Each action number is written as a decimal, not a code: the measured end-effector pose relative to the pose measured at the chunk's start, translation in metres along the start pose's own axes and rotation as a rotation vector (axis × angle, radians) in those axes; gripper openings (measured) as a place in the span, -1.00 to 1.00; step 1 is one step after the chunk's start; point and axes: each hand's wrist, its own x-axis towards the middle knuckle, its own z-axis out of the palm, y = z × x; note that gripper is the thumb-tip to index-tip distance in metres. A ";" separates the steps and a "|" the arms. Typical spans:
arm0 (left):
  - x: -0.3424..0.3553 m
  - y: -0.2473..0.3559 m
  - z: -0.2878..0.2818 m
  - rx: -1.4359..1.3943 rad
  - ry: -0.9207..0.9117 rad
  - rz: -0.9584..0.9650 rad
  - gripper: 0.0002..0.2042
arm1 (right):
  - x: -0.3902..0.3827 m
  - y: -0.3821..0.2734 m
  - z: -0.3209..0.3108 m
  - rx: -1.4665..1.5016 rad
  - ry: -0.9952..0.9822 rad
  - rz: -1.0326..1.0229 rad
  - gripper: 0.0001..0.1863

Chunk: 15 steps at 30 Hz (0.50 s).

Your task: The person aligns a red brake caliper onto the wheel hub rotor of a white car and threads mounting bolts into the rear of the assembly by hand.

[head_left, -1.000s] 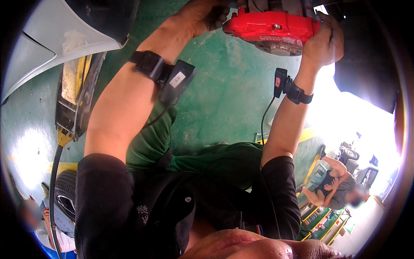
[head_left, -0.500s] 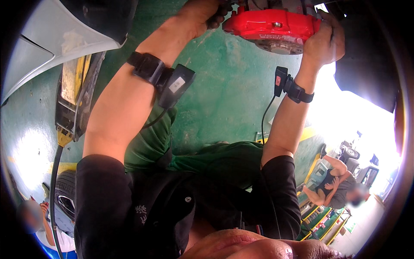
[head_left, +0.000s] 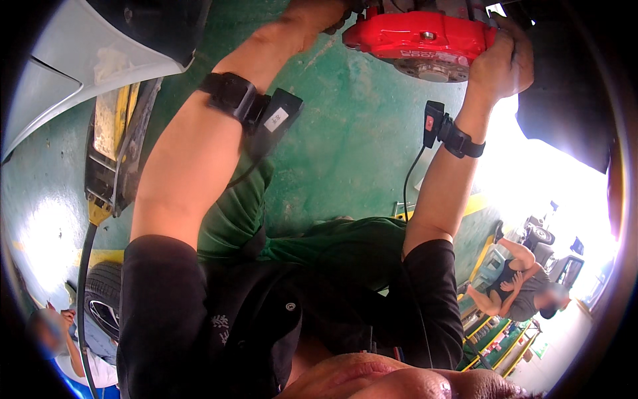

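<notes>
From my remote post I see, at far left, a pale car panel above a yellow-and-black floor jack, its dark handle running down past a wheel. A seated person in a white shirt is at the lower left corner.

The left hand is cut by the top edge, its shadowed fingers bent near the left end of a red brake caliper; I cannot tell whether they grip anything. The caliper is high in the frame, right of centre, over a brake disc. At its right end, the right hand is curled around it in what I read as a grasp, a black strap on the wrist below. Farther right, in the glare, a person sits with arms folded above a yellow-edged rack.

I judge the work partway: the caliper is up at the disc, and the disc's face has no wheel over it. The caliper's seating remains unsettled to my eye, with both hands up there. Its fastenings on the far side are hidden, so I cannot say whether any are in.
</notes>
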 end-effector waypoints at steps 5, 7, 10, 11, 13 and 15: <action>-0.010 0.007 0.002 -0.256 -0.020 -0.027 -0.72 | 0.000 0.002 0.001 0.028 0.000 -0.011 -0.70; -0.010 0.008 0.002 -0.354 -0.053 -0.062 -0.74 | -0.001 0.001 0.002 0.025 -0.005 0.001 -0.70; -0.018 0.017 0.009 -0.442 -0.017 -0.117 -0.73 | -0.003 -0.003 0.001 0.039 0.007 0.057 -0.69; -0.021 0.020 0.010 -0.461 0.013 -0.134 -0.73 | -0.003 -0.004 0.001 0.051 0.014 0.082 -0.69; -0.015 0.013 0.007 -0.298 -0.009 -0.108 -0.73 | -0.003 -0.003 0.000 0.045 0.011 0.072 -0.69; -0.002 -0.004 -0.001 -0.296 -0.065 -0.089 -0.72 | -0.002 -0.004 0.001 0.046 0.008 0.068 -0.69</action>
